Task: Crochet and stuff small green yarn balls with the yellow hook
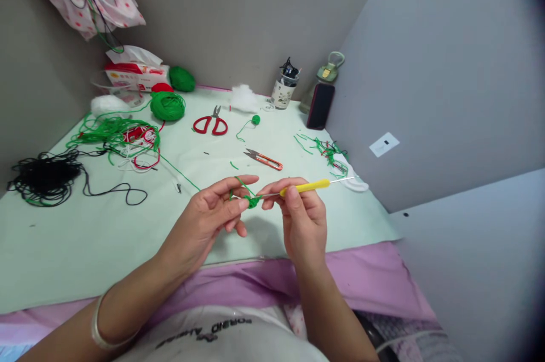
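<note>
Between the thumb and fingers of my left hand [215, 209] is a small piece of green crochet [252, 202], held above the table's front part. Green yarn [181, 172] runs from the table up to this hand and over its raised index finger. My right hand [303, 214] grips a crochet hook [306, 186] by its yellow handle. The hook's thin metal end points left and meets the crochet piece; whether its tip is inside a loop is too small to tell. Its other metal end sticks out to the right.
Orange thread snips [264, 159] and red-handled scissors [212, 122] lie beyond my hands. A small green ball [255, 119] is near them. Green yarn balls [168, 105], tangled yarn and black cord [46, 177] occupy the left. A phone [321, 106], bottle [331, 67] and pen cup [284, 91] stand back right.
</note>
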`<control>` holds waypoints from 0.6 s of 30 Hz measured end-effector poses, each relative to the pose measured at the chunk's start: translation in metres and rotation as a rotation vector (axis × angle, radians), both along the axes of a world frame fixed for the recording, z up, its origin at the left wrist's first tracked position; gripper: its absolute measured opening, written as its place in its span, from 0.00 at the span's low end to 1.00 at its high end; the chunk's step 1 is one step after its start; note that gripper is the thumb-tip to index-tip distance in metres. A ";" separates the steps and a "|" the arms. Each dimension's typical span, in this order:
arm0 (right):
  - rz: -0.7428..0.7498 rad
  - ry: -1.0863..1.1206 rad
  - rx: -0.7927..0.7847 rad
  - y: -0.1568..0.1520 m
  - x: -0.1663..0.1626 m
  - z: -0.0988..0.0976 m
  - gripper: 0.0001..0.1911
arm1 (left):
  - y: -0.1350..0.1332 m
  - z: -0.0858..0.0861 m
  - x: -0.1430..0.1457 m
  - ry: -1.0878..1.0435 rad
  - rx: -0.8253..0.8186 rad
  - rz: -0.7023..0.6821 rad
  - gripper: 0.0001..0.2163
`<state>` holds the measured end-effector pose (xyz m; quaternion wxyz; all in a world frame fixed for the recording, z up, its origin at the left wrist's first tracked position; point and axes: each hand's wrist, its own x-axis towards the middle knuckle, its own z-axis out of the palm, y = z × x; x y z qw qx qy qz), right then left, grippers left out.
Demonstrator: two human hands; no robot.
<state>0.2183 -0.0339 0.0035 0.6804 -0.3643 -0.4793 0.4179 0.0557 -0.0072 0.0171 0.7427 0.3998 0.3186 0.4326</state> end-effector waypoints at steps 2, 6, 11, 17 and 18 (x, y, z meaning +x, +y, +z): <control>-0.022 -0.059 0.034 -0.002 -0.001 0.002 0.11 | 0.000 0.002 0.000 0.016 0.007 0.010 0.13; -0.068 -0.169 0.093 -0.007 -0.001 0.005 0.12 | 0.000 0.003 -0.002 0.053 0.029 0.022 0.13; -0.164 -0.434 0.182 -0.012 0.000 0.004 0.12 | 0.001 -0.004 -0.005 0.156 0.136 0.045 0.14; -0.377 -0.901 0.556 -0.010 -0.004 -0.007 0.13 | -0.005 -0.006 0.004 0.184 0.183 0.131 0.17; -0.439 -0.970 0.592 -0.009 -0.004 -0.010 0.13 | -0.006 -0.006 0.006 0.135 0.138 0.127 0.18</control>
